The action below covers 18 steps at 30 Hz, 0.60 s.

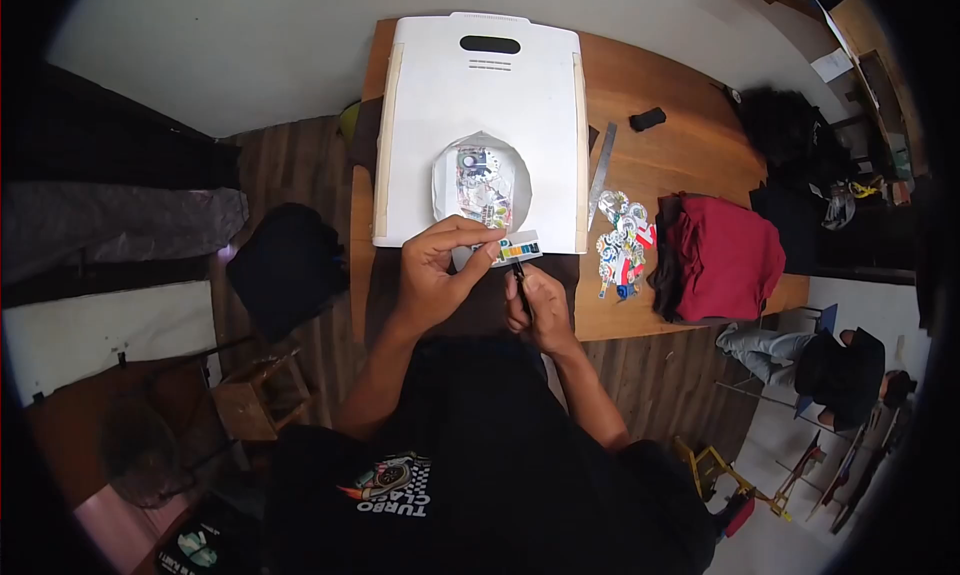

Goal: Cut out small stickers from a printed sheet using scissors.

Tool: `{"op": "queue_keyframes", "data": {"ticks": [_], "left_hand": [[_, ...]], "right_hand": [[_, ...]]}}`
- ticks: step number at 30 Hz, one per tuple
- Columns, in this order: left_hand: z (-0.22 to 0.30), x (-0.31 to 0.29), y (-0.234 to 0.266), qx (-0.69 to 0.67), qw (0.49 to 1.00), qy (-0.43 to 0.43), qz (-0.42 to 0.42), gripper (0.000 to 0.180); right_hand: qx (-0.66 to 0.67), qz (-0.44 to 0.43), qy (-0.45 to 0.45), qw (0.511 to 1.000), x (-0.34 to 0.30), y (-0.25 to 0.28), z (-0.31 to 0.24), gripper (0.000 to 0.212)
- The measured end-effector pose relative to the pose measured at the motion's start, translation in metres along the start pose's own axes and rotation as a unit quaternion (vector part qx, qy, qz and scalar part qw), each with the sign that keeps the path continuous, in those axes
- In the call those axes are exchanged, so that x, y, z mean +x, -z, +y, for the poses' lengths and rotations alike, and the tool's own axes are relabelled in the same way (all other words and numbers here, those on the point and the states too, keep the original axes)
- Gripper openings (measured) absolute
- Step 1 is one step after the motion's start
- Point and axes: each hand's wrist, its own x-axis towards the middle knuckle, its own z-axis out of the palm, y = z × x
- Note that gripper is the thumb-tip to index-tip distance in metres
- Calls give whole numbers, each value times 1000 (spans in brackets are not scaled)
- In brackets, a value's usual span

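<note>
Looks like somebody's small home craft workshop, nothing industrial. A wooden worktop (680, 155) is sitting on a dark plank floor (290, 165), and it's carrying a big white board (480, 105), a metal ruler (602, 167), a pile of colourful cut-out stickers (622, 240) and folded red and dark shirts (725, 255). More clothes are lying around the edges, and a wooden crate (255, 400) is sitting on the floor. Another person (820, 360) is sitting off to the side.

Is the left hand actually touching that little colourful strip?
Touching. The head view shows the left hand pinching the colourful strip between thumb and fingertips, over the white board.
</note>
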Motion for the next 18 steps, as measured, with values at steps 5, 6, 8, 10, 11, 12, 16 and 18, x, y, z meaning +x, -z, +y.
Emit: {"op": "queue_keyframes", "data": {"ticks": [5,6,8,10,11,12,16,18], "left_hand": [[2,-2,-1,1,1000,6,6,21],[1,-1,-1,1,1000,6,6,21],[0,0,-2,1,1000,1,13,22],[2,-1,-2,10,1000,0,16,22],[3,-1,-3,18,1000,-2,20,22],[2,-2,-4,18,1000,-2,20,22],[-1,-3,-7,-13,999,17,28,21],[-3,-3,-8,-20,999,24,31,21]], "right_hand": [[3,4,1,1000,-2,-1,1,34],[3,4,1,1000,-2,-1,0,34],[12,8,-1,1000,-1,-1,-1,35],[14,8,2,1000,-1,-4,1,35],[16,8,4,1000,-2,-6,2,36],[16,8,4,1000,-2,-5,3,36],[-26,5,18,1000,-1,-4,3,39],[-43,1,18,999,0,-3,3,42]]}}
